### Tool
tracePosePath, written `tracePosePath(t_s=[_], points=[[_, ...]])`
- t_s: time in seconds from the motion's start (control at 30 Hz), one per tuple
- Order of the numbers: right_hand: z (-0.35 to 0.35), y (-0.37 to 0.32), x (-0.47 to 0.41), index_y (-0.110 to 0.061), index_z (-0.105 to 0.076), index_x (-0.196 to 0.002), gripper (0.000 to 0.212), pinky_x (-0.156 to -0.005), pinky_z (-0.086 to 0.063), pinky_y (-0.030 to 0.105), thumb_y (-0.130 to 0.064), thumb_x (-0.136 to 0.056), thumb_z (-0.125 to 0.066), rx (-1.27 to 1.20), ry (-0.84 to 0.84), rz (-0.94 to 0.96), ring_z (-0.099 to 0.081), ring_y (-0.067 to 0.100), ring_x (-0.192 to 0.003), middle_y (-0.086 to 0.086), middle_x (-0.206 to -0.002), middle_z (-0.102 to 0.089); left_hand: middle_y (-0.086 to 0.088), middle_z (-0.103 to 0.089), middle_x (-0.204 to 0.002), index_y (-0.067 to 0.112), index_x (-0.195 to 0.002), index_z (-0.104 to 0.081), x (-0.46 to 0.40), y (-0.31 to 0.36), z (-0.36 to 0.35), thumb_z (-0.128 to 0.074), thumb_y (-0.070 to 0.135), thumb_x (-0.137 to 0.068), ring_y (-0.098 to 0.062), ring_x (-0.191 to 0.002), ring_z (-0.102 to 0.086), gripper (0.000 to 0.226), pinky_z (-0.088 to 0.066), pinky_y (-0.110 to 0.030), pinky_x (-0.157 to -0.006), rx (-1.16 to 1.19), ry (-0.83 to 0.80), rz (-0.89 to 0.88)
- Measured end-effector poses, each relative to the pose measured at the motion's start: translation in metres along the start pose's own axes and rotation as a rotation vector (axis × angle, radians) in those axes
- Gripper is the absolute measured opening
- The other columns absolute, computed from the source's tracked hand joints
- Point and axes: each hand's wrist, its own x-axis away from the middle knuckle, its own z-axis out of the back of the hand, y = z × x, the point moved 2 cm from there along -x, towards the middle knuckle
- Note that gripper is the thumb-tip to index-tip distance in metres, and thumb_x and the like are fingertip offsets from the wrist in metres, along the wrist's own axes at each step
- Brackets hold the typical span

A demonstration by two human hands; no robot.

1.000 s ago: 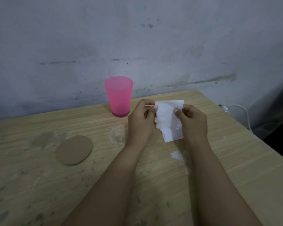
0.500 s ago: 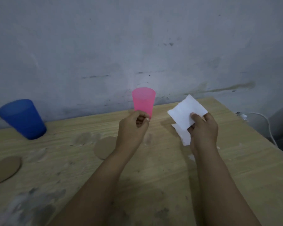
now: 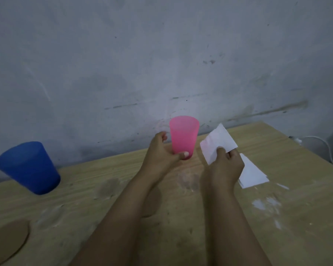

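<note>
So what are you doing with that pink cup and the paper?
A person works at a light wooden table. Their left hand holds a pink see-through plastic cup near its bottom, and their right hand pinches a white square sheet of paper just beside it. More white paper sheets lie on the table behind that hand. A blue plastic cup stands off to the left, untouched.

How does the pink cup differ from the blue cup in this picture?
The pink cup is translucent pink; the blue cup is dark blue. The left hand grips the pink cup near its base; nothing touches the blue cup. The pink cup is beside the white paper held by the right hand; the blue cup stands far left. Both are tapered tumblers, mouth up.
</note>
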Motion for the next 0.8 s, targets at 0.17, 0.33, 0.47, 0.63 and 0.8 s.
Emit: tracePosePath(t_s=[0.17, 0.33, 0.47, 0.63, 0.8], points=[[-0.009, 0.002, -0.004, -0.004, -0.051, -0.068, 0.023, -0.067, -0.041, 0.029, -0.011, -0.090, -0.053, 0.002, -0.039, -0.005, -0.047, 0.013, -0.066, 0.007, -0.068, -0.049, 0.011, -0.042, -0.143, 0.034, -0.141, -0.029, -0.017, -0.006, -0.008, -0.082, 0.051, -0.060, -0.002, -0.116, -0.040, 0.098, -0.036, -0.027, -0.092, 0.040, -0.053, -0.084], [-0.011, -0.003, -0.007, -0.016, -0.058, -0.066, 0.026, -0.057, -0.044, 0.008, -0.005, -0.088, -0.051, 0.014, -0.075, -0.010, -0.054, -0.001, -0.059, -0.003, -0.066, -0.058, 0.023, -0.051, -0.119, 0.033, -0.132, -0.042, -0.019, -0.007, -0.013, -0.079, 0.048, -0.066, 0.003, -0.107, -0.049, 0.077, -0.038, -0.013, -0.078, 0.055, -0.009, -0.171], [-0.012, -0.004, -0.010, -0.017, -0.056, -0.068, 0.025, -0.052, -0.042, 0.012, -0.003, -0.085, -0.045, 0.017, -0.080, -0.082, -0.048, 0.006, -0.062, -0.006, -0.067, -0.053, 0.027, -0.052, -0.108, 0.034, -0.131, -0.044, -0.021, -0.004, -0.012, -0.080, 0.045, -0.067, 0.016, -0.095, -0.049, 0.075, -0.039, -0.006, -0.073, 0.057, 0.025, -0.189], [-0.018, -0.001, -0.009, -0.019, -0.058, -0.078, 0.021, -0.057, -0.037, 0.017, -0.005, -0.088, -0.046, -0.003, -0.128, -0.114, -0.051, 0.000, -0.069, -0.013, -0.075, -0.057, 0.012, -0.060, -0.117, 0.026, -0.127, -0.048, -0.025, 0.011, 0.001, -0.082, 0.043, -0.063, 0.002, -0.101, -0.058, 0.074, -0.051, -0.014, -0.076, 0.180, 0.043, -0.171], [-0.027, 0.009, -0.003, 0.000, -0.056, -0.083, 0.013, -0.071, -0.044, 0.032, -0.010, -0.081, -0.048, -0.231, -0.122, -0.441, -0.056, 0.021, -0.077, 0.001, -0.080, -0.057, 0.005, -0.061, -0.123, 0.019, -0.130, -0.049, -0.022, 0.032, 0.014, -0.073, 0.056, -0.055, -0.009, -0.107, -0.061, 0.087, -0.052, -0.029, -0.089, 0.276, 0.048, -0.172]])
